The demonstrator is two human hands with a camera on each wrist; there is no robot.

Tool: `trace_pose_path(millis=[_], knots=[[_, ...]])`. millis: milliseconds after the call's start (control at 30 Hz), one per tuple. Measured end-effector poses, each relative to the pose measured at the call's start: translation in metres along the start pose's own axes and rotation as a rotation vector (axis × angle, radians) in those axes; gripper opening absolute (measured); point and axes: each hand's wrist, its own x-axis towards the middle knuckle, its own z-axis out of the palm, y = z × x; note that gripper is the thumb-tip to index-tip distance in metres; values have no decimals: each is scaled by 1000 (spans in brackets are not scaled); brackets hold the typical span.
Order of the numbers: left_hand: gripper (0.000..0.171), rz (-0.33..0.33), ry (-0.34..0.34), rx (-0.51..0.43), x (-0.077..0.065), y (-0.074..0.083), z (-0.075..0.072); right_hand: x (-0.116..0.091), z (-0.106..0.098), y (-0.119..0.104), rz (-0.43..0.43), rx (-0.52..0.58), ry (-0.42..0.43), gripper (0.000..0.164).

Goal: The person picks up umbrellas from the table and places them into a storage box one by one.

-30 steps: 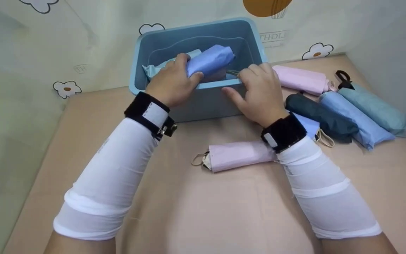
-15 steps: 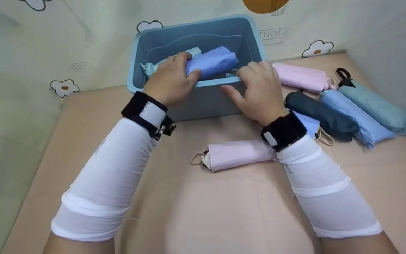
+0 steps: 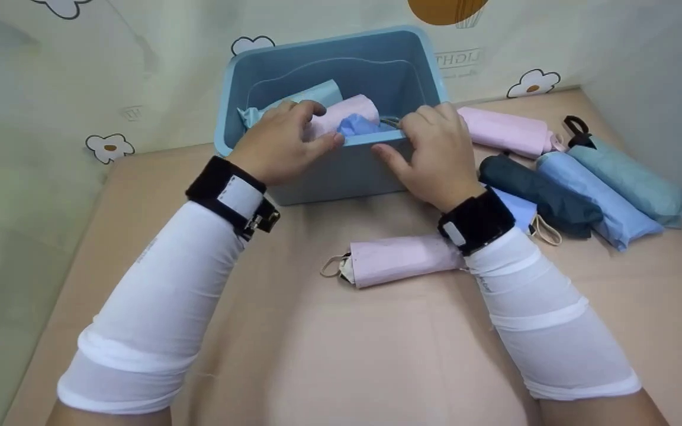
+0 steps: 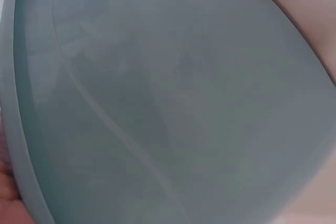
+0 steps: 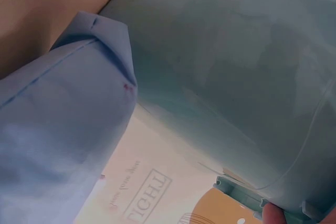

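Note:
A blue plastic bin [image 3: 341,171] stands against the wall. Inside it lie a light teal folded umbrella [image 3: 314,94], a pink folded umbrella [image 3: 353,109] and a blue folded umbrella [image 3: 357,125], mostly hidden behind the front rim. Over that rim is my left hand [image 3: 285,139], fingers loosely bent above the umbrellas and thumb near the rim; nothing shows in its grasp. My right hand [image 3: 438,151] grips the bin's front right rim, fingers over the edge and thumb outside. The left wrist view shows mostly the bin's outer wall [image 4: 184,103].
A pale pink umbrella [image 3: 406,260] lies before the bin. To the right are a blue umbrella [image 3: 512,207] partly under my right wrist, a dark green one [image 3: 542,192], a light blue one [image 3: 595,198], a teal one [image 3: 631,183] and a pink one [image 3: 504,131].
My left hand has let go of the blue umbrella, which has dropped lower into the bin and uncovered the pink one. That hand has shifted slightly left; my right hand stays on the rim.

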Motion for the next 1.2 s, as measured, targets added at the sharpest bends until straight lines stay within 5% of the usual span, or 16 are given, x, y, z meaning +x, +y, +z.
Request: trace_pose_path(millis=[200,433,800,1200], knots=[[80,25,-24,92,-4,-13,-2,0,-1,-1,7,5,-5,58],[68,-56,2,187,-7,-24,-4,1,0,-2,14,14,-15,59],[81,-147,20,215,-3,-15,0,-1,-1,0,28,15,-21,55],[87,-150,-7,240,-1,-13,0,-2,-4,-2,48,45,-76,38]])
